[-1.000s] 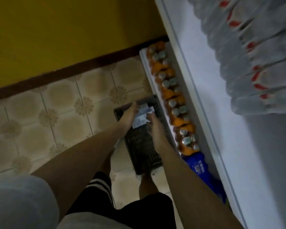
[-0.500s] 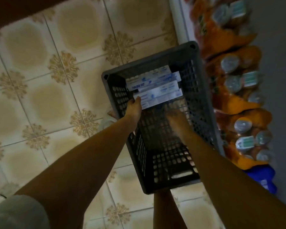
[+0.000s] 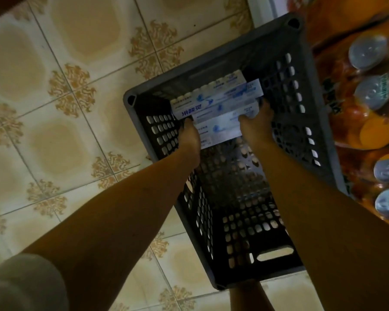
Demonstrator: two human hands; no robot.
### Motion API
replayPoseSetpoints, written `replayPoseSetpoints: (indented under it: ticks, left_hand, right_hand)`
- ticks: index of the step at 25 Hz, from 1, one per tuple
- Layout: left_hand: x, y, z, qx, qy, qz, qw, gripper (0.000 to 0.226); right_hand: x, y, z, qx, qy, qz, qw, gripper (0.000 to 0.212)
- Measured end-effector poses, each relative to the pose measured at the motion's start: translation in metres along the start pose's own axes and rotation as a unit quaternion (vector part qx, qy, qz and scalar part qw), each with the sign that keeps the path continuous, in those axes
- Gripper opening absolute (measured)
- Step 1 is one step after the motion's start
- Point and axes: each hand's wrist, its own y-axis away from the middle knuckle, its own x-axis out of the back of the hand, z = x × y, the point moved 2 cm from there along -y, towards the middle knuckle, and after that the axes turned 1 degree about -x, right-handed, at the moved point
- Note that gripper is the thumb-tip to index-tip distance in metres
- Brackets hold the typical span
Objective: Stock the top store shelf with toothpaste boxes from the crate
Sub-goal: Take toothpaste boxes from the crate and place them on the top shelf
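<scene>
A dark grey slotted plastic crate (image 3: 312,135) stands on the tiled floor. At its far end lie several white-and-blue toothpaste boxes (image 3: 216,104), stacked crosswise. Both my arms reach down into the crate. My left hand (image 3: 190,136) grips the left end of the nearest boxes. My right hand (image 3: 256,126) grips their right end, fingers curled over the edge. The boxes sit between my two hands, low inside the crate. The top shelf is out of view.
Shrink-wrapped packs of orange drink bottles (image 3: 368,86) with grey caps line the low shelf right of the crate. Patterned beige floor tiles (image 3: 54,108) spread to the left. My foot (image 3: 249,297) stands just behind the crate's near wall.
The camera has dropped closer to the crate. Both hands have closed round the ends of the nearest boxes, where before the right hand was still reaching in.
</scene>
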Motion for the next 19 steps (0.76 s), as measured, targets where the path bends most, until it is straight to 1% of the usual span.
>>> replayPoseSetpoints:
  ticks: [2, 4, 8, 10, 12, 13, 14, 16, 18, 19]
  left_hand:
    - [0.005, 0.021, 0.008, -0.011, 0.004, 0.015, 1.0, 0.044]
    - [0.013, 0.029, 0.008, -0.004, 0.037, 0.033, 0.999, 0.041]
    - [0.023, 0.057, 0.018, -0.003, 0.022, 0.051, 0.998, 0.051]
    - [0.026, 0.075, 0.028, -0.034, -0.015, 0.049, 0.998, 0.04]
    - [0.029, 0.089, 0.034, -0.055, -0.037, 0.036, 0.997, 0.028]
    - [0.03, 0.094, 0.036, -0.059, -0.041, 0.029, 0.997, 0.029]
    - [0.03, 0.098, 0.038, -0.065, -0.038, 0.022, 0.997, 0.033]
    - [0.03, 0.112, 0.043, -0.071, -0.019, 0.005, 0.997, 0.039]
    - [0.031, 0.127, 0.049, -0.044, -0.001, -0.016, 0.999, 0.043]
    - [0.032, 0.133, 0.052, -0.025, 0.001, -0.029, 0.999, 0.047]
  right_hand:
    - [0.004, 0.009, 0.003, -0.034, 0.023, 0.03, 0.999, 0.066]
    - [0.009, 0.028, 0.009, -0.065, 0.008, 0.046, 0.997, 0.06]
    - [0.024, 0.071, 0.03, -0.13, -0.115, 0.098, 0.98, 0.041]
    - [0.036, 0.087, 0.037, -0.179, -0.149, 0.124, 0.965, 0.038]
    - [0.046, 0.103, 0.045, -0.205, -0.189, 0.129, 0.952, 0.022]
    - [0.049, 0.113, 0.046, -0.216, -0.216, 0.121, 0.944, 0.013]
    - [0.05, 0.122, 0.046, -0.224, -0.253, 0.113, 0.934, 0.009]
    - [0.052, 0.138, 0.045, -0.226, -0.316, 0.108, 0.915, 0.016]
    - [0.056, 0.153, 0.037, -0.228, -0.357, 0.11, 0.899, 0.019]
    - [0.06, 0.16, 0.034, -0.225, -0.359, 0.107, 0.899, 0.019]
